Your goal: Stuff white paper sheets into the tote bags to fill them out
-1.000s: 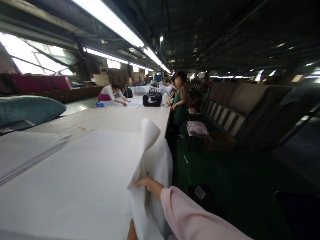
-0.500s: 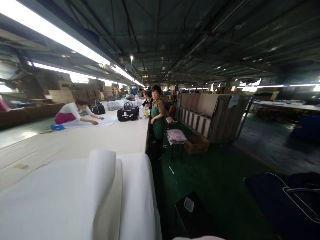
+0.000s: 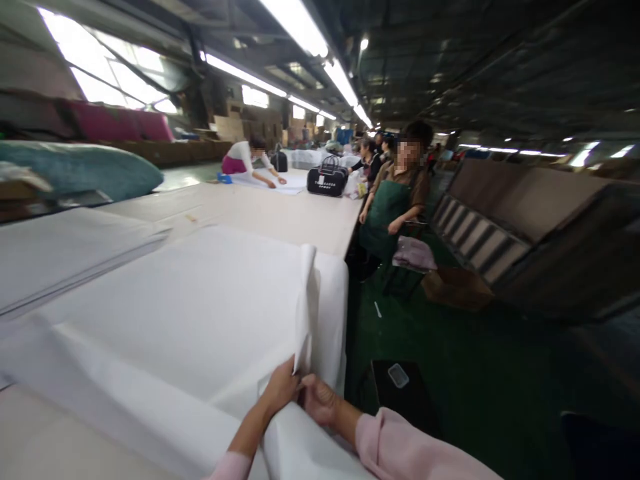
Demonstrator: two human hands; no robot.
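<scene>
A large sheet of white fabric (image 3: 200, 293) is spread over the near part of the table, with a raised fold running along its right side. At that fold's near end, my left hand (image 3: 281, 385) is closed on the cloth. My right hand (image 3: 320, 399) is close beside it, its fingers curled and also pinching the fabric. Both hands are almost touching, and the fingertips are partly hidden by each other and by the cloth. More white fabric hangs toward me below my hands.
The long pale table (image 3: 260, 217) carries a black sports bag (image 3: 327, 180). A person in a green apron (image 3: 387, 213) stands at its right edge; another leans over fabric (image 3: 295, 183) across it. A dark stool (image 3: 410, 400) with a plastic tray (image 3: 399, 375) stands on the right.
My view has swung left and down. Both my hands have come into view and now grip the fold of white fabric. The person in the green apron is closer.
</scene>
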